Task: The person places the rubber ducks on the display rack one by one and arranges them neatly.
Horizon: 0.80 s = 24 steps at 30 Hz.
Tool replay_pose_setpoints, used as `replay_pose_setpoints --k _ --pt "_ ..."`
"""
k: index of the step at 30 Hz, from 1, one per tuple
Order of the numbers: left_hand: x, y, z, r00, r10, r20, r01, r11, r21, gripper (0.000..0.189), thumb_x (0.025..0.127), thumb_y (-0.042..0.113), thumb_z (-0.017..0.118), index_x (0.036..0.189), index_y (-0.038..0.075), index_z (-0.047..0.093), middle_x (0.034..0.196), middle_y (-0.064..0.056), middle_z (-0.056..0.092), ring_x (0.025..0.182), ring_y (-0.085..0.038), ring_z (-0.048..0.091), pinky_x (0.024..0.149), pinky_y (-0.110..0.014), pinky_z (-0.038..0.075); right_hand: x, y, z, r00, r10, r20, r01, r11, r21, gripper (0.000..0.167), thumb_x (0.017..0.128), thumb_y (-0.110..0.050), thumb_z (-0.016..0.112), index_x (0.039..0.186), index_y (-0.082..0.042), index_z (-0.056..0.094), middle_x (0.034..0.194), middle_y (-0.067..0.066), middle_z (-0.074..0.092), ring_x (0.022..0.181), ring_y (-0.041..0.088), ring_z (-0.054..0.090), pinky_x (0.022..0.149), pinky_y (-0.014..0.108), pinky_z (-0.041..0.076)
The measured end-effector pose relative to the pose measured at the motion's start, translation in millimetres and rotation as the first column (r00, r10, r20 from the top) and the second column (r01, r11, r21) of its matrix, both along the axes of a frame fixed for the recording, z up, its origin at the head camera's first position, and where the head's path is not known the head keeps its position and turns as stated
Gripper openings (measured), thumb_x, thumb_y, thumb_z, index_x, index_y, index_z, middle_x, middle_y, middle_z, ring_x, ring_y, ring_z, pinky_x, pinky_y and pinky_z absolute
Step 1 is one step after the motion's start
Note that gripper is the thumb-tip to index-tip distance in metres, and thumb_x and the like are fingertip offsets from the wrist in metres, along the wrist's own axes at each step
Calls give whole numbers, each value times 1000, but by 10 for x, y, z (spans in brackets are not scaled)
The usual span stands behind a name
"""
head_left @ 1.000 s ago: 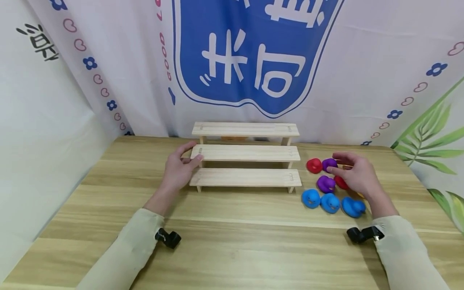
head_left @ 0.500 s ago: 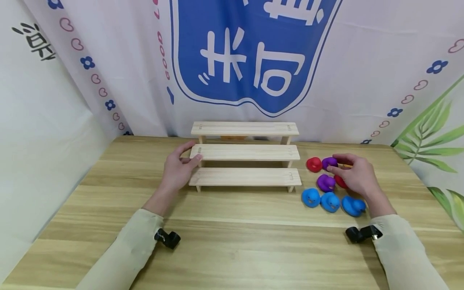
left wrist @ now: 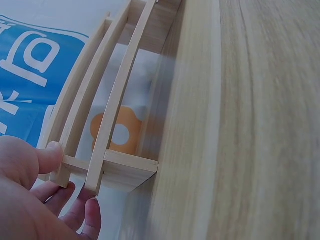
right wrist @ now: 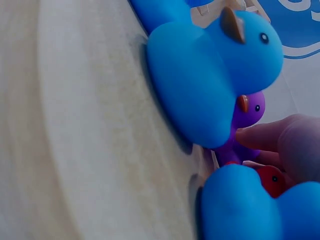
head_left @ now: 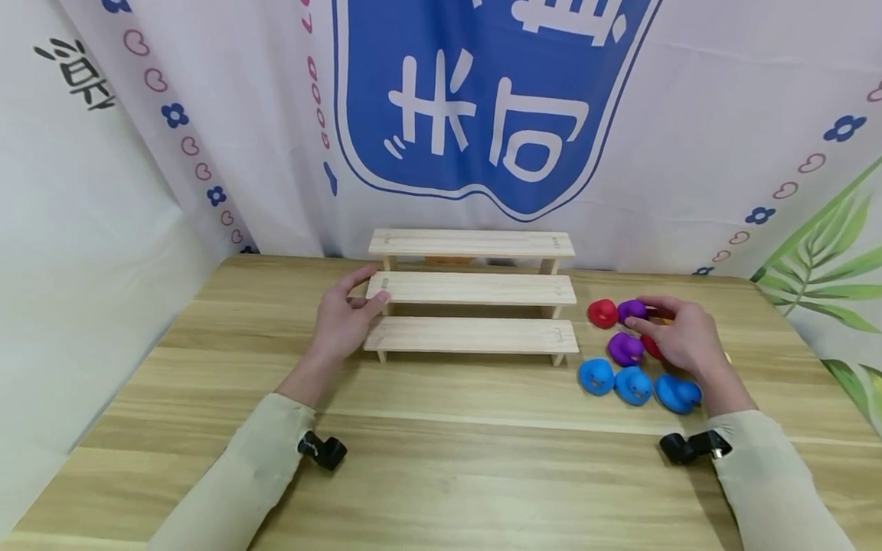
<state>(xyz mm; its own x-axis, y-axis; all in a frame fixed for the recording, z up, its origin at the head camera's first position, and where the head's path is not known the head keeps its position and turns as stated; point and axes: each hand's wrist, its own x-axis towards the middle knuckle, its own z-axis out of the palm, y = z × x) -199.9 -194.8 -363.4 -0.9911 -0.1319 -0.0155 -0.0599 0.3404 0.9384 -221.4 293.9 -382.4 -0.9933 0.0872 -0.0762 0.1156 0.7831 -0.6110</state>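
A three-step wooden display stand [head_left: 472,288] stands at the back of the table. My left hand [head_left: 338,321] grips the left end of its middle step. In the left wrist view the thumb [left wrist: 50,159] lies on top and the fingers curl beneath. Over on the right, my right hand [head_left: 682,333] pinches the far purple rubber duck [head_left: 630,311] between thumb and fingers, at table level. A red duck [head_left: 602,314] sits just left of it, and another purple duck [head_left: 625,349] is nearer me. A second red duck [head_left: 650,347] is partly hidden by the hand.
Several blue ducks [head_left: 632,386] form a row in front of the right hand. Bits of yellow [head_left: 727,357] show behind that hand, mostly hidden. A printed white curtain [head_left: 689,153] hangs right behind the stand and table [head_left: 441,474].
Both hands stay nearly in place. The right fingers have settled slightly closer around the purple duck. The head view has shifted a little.
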Motion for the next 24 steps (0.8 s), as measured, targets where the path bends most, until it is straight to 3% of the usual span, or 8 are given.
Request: replay_pose_setpoints --k 8,19,24 --pt "7 3 16 1000 5 9 -5 1000 -9 59 105 25 69 160 24 49 170 -2 42 105 -19 65 69 -19 53 3 -6 10 999 26 -27 -26 1000 0 66 105 -45 66 153 -1 53 154 33 52 141 57 43 114 71 40" --pt "26 1 23 1000 1 6 0 1000 -25 61 106 27 68 163 24 45 171 -4 41 117 -25 64 75 -17 56 -5 -24 40 999 9 -49 -10 1000 -19 63 105 -43 65 152 -2 54 152 32 53 139 55 48 113 66 48" --pt "7 14 17 1000 -1 -1 1 1000 -11 61 106 25 68 162 23 45 170 -5 42 115 -22 63 76 -15 56 20 -26 87 998 -6 -64 3 999 -42 65 105 -44 65 154 -3 52 153 32 52 139 56 49 108 65 52"
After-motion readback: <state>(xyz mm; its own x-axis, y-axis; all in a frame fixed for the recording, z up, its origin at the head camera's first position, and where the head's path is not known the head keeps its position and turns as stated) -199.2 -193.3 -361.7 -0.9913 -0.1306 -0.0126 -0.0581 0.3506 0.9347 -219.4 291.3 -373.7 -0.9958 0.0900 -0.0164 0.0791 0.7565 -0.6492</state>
